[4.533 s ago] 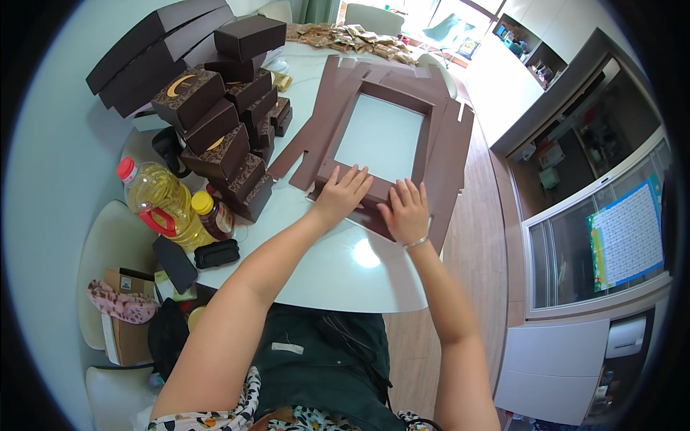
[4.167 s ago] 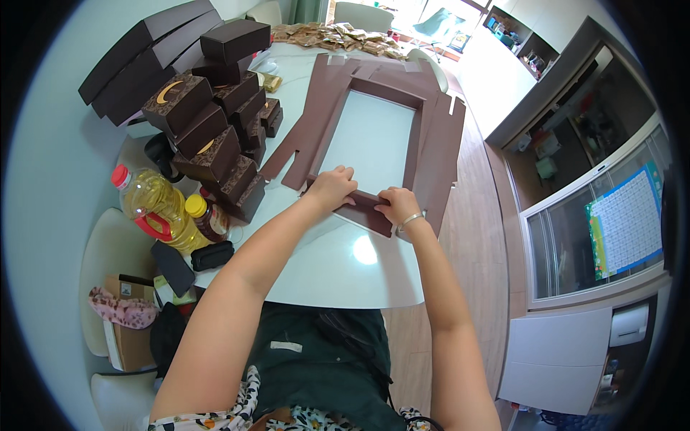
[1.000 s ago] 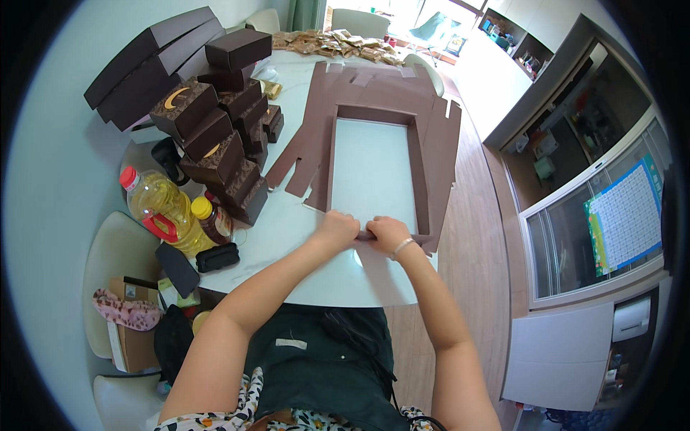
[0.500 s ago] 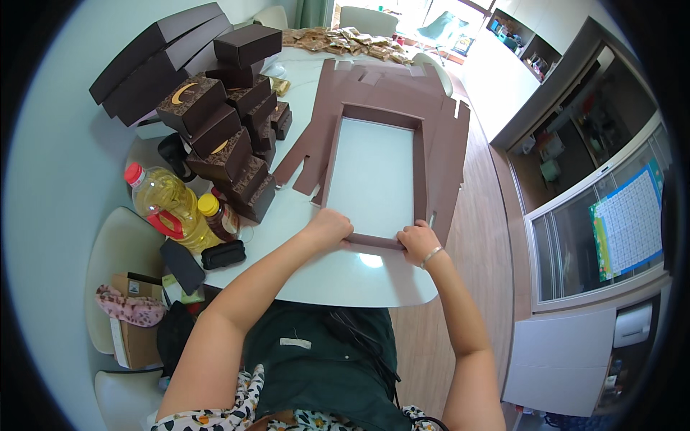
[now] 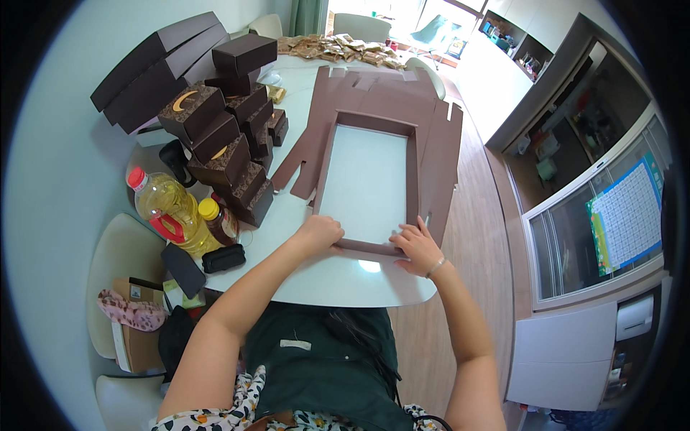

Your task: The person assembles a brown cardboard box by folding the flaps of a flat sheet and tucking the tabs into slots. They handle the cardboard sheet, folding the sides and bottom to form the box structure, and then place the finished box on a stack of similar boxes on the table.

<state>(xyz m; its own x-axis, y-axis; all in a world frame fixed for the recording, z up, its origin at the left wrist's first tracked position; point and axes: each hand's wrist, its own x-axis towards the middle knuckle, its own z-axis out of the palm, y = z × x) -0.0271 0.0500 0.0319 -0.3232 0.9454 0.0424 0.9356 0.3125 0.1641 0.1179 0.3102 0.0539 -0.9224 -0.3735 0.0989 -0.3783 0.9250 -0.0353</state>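
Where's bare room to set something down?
Bare: tabletop between its near edge and the brown box; pale area inside that box; strip between stacked dark boxes and flat cardboard. Crowded: left side, with those boxes, oil bottle, jar, black case; far end, gold packets.

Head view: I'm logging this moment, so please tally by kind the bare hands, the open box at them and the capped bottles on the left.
Bare hands: 2 (left hand, right hand)
Open box at the hands: 1
Capped bottles: 2 (red-capped bottle, yellow-capped bottle)
Total: 5
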